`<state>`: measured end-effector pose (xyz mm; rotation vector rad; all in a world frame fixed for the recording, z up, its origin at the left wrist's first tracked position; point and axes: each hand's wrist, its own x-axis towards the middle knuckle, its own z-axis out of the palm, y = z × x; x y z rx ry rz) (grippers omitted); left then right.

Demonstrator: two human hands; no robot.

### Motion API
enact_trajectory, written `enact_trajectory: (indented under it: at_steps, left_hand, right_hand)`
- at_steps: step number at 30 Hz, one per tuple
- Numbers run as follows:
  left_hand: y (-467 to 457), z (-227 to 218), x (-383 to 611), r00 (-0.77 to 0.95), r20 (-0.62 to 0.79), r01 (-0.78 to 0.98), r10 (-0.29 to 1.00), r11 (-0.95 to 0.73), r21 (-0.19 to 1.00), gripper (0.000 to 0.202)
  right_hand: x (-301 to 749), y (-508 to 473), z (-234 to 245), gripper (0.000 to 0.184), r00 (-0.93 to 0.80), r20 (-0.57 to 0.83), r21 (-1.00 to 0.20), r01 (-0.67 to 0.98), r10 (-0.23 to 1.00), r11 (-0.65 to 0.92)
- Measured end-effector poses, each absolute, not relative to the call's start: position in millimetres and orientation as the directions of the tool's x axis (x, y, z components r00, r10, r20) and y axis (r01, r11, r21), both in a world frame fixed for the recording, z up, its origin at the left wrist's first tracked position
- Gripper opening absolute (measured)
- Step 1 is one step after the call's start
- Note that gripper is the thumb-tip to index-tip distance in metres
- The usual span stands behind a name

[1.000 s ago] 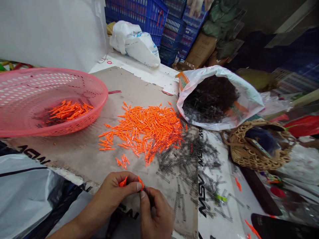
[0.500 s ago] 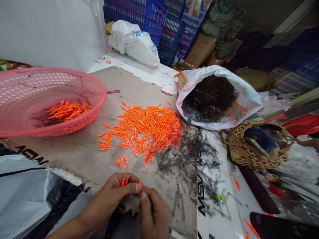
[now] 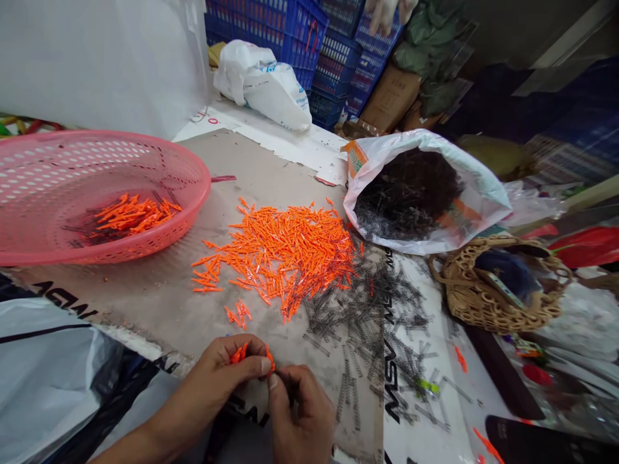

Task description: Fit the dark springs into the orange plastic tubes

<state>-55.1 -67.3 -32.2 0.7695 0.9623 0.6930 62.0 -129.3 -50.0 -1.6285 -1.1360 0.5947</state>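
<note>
The left hand was closed, its thumb and fingers pressed together on small bright-orange plastic pieces, and a further curved orange piece was held at the fingertips. The right hand was brought up against it, thumb and fingers pinched together on something thin and dark, too hidden to be identified. A short, steady pinch close to the tip was judged best for parts this small. Just beyond the hands, a loose heap of orange plastic pieces was spread on a worn brown cardboard sheet, and dark metal coil springs were scattered beside it. Further off, more orange pieces lay in a pink perforated plastic basket, springs were massed in an open white plastic sack, and blue plastic crates were stacked behind.
</note>
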Motion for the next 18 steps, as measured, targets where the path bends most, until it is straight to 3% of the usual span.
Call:
enact_trajectory:
  at_steps: [4,8,12,16,18]
  left_hand:
    - [-69,-29,-56,0.431,-0.399,-0.104,0.809,0.484,0.869,0.022]
    - [-70,-29,-56,0.424,-0.393,-0.089,0.816,0.47,0.878,0.022]
    - [-69,-31,-55,0.43,-0.39,-0.098,0.814,0.472,0.876,0.022]
    - [-71,-34,-52,0.436,-0.429,-0.189,0.791,0.546,0.816,0.02]
    - [-71,-34,-51,0.427,-0.467,-0.241,0.774,0.595,0.767,0.017]
  right_hand:
    - [58,-131,-47,0.017,0.464,0.26,-0.868,0.497,0.847,-0.005]
    - [56,-132,-47,0.018,0.473,0.289,-0.85,0.527,0.832,-0.004]
    - [58,-133,-50,0.021,0.446,0.214,-0.879,0.476,0.869,-0.028]
    - [61,-137,-58,0.036,0.367,0.004,-0.925,0.356,0.93,-0.136]
    - [66,-136,-62,0.037,0.303,0.016,-0.924,0.369,0.953,-0.102]
